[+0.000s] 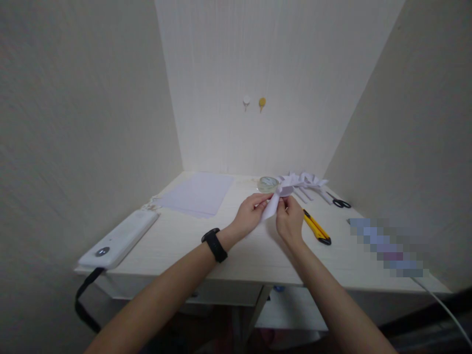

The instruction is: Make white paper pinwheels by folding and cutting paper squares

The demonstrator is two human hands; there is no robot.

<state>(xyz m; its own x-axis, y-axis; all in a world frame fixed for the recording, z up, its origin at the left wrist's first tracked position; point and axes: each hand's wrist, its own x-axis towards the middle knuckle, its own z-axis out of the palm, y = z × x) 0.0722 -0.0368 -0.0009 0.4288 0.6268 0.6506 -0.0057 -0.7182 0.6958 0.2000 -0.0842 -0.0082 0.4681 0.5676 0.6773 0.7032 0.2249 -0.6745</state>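
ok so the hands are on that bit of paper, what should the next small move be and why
Perhaps pinch the white paper piece more firmly where its upper part seems to curl, so the shape holds. The left hand and right hand both grip it, and the yellow cutter lies on the desk, so no cut seems due.

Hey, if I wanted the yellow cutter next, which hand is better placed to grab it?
Probably your right hand: the yellow cutter lies just beside it, while your left hand is farther away. Both hold the folded paper, though.
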